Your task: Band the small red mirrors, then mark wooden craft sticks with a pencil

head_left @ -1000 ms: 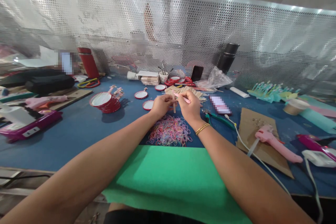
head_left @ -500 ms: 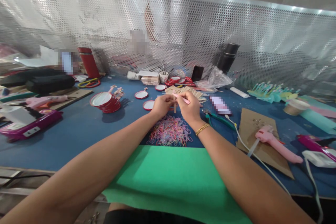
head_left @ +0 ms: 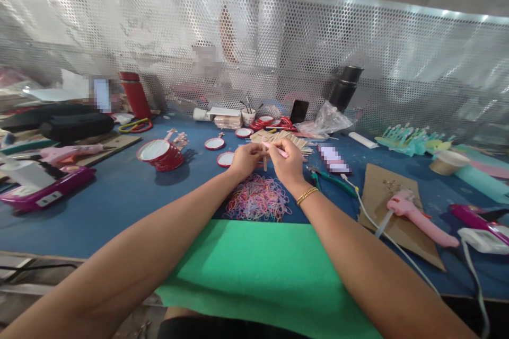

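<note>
My left hand [head_left: 245, 160] is closed, its fingertips pinching a thin wooden stick [head_left: 265, 163] that points down. My right hand [head_left: 289, 161] is closed around a slim pink pen-like tool [head_left: 279, 149], its tip meeting the upper part of the stick. Just below both hands lies a loose heap of colourful rubber bands [head_left: 258, 200]. A pile of flat wooden sticks [head_left: 300, 143] sits behind my right hand. Beside my left hand is a round red-rimmed disc [head_left: 225, 159], partly covered by that hand.
A stack of red-rimmed discs [head_left: 161, 154] stands to the left. On the right are pliers [head_left: 338, 181], a phone [head_left: 334, 159], and a pink glue gun [head_left: 421, 217] on cardboard [head_left: 377, 183]. Green cloth [head_left: 262, 259] covers the near edge. A perforated metal screen [head_left: 159, 26] rises behind.
</note>
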Tool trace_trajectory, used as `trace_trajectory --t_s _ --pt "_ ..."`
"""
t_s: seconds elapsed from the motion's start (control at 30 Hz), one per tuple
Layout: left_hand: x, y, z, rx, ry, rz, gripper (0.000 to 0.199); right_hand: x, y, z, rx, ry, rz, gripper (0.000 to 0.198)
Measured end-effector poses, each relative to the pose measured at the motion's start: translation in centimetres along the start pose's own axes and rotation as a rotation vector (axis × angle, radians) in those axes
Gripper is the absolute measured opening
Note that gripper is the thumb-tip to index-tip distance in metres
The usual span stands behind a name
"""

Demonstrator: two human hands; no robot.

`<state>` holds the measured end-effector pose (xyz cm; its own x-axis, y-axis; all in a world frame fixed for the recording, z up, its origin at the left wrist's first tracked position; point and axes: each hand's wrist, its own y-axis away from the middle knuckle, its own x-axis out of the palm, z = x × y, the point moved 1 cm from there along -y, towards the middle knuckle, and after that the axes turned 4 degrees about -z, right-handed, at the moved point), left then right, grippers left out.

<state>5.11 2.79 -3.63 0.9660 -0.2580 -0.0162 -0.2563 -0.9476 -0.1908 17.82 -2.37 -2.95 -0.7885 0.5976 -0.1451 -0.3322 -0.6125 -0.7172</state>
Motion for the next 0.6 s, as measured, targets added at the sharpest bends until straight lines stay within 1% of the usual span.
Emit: trace_trajectory --t_s 0.27,0.6 --pt "-0.01 0.0 -0.05 -0.016 0.032 -0.005 0.028 -0.09 0.07 0.02 -0.013 -0.021 -0.015 0.017" --pt "-0.06 -0.06 -0.01 -0.005 0.008 0.002 0.027 -0.2 -0.06 -0.09 -0.002 -0.013 -0.024 0.015"
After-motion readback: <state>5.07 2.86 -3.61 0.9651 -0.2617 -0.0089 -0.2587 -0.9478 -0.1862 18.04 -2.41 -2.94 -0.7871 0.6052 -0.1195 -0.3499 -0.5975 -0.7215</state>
